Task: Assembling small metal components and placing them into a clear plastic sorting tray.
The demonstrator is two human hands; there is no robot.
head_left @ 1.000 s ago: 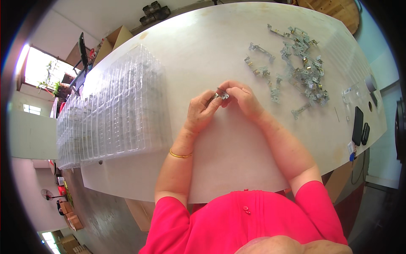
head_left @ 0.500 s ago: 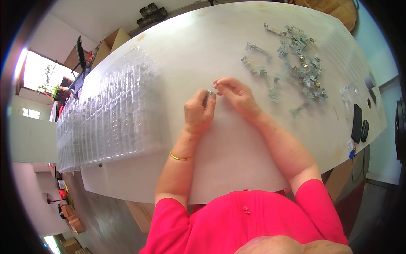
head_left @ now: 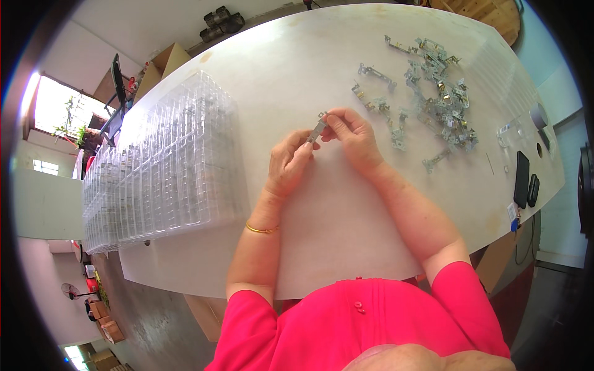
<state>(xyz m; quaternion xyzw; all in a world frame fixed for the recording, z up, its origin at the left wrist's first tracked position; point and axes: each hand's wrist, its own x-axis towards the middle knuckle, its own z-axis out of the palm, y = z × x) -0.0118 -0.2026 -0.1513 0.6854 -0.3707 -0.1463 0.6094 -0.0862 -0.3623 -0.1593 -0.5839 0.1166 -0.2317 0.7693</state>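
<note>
Between my two hands, above the middle of the white table (head_left: 346, 247), is a narrow grey metal bracket (head_left: 317, 130), tilted with its upper end toward the right. My left hand (head_left: 289, 162) is closed on its lower end, thumb and fingers pinching it. At the upper end, the thumb and forefinger of my right hand (head_left: 352, 136) pinch it too. To the right lies a loose heap of similar metal brackets (head_left: 442, 93), some with brass-coloured parts. A few lie apart from it, among them a bracket (head_left: 377, 75) left of the heap.
Stacked clear plastic trays (head_left: 179, 161) with ridged compartments fill the table's left side. By the right edge lie a black phone (head_left: 521, 179), a smaller black case (head_left: 533, 190) and a roll of tape (head_left: 539, 116). A thin rod (head_left: 490, 164) lies near the phone.
The bracket has turned and now shows its long flat side between my hands. My left hand has shifted slightly down, and my right hand has moved a little to the right.
</note>
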